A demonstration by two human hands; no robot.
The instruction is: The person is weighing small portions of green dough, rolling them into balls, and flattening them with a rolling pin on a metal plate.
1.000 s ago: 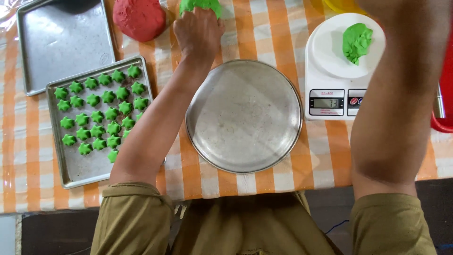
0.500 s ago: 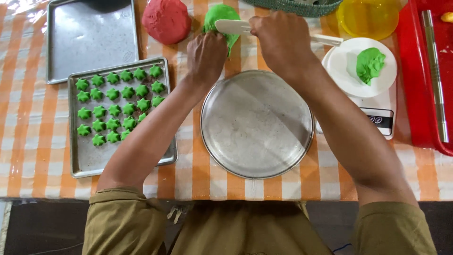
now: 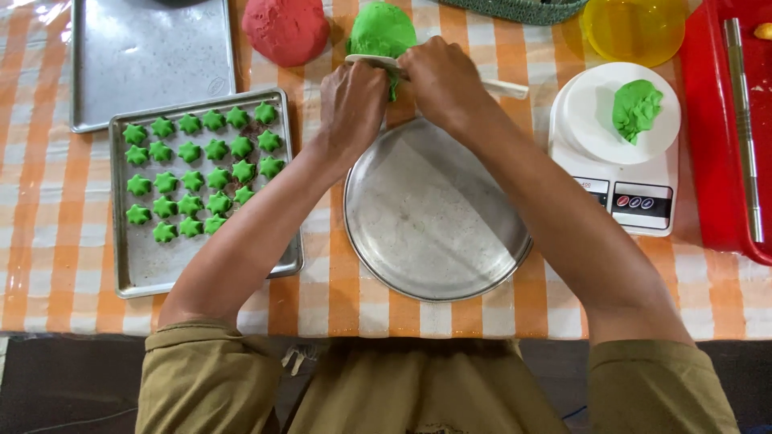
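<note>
Both my hands are up at the green dough lump (image 3: 381, 30), far edge of the table, just past the round metal pan (image 3: 434, 213). My right hand (image 3: 438, 79) is clenched on a pale flat scraper (image 3: 503, 87): handle end pokes out to the right, other end runs under my left hand (image 3: 352, 100). Left hand is curled over the scraper and the near side of the dough, fingers closed on it; can't tell exactly how much dough it has pinched

Around: red dough ball (image 3: 286, 29) just left of the green lump, apart from it. My forearms cross over the round pan's far rim, pan holds nothing. Rectangular tray (image 3: 205, 277) on the left holds rows of small green star-shaped pieces (image 3: 197, 177) in its far half, near half bare. Second flat tray (image 3: 153, 64) behind it, nothing on it. Right: white kitchen scale (image 3: 615, 173) with a green dough piece (image 3: 637, 108) on its platter. Yellow bowl (image 3: 634, 28) behind the scale. Red tray (image 3: 724, 161) at the right edge with a metal rod (image 3: 741, 120) lying in it
</note>
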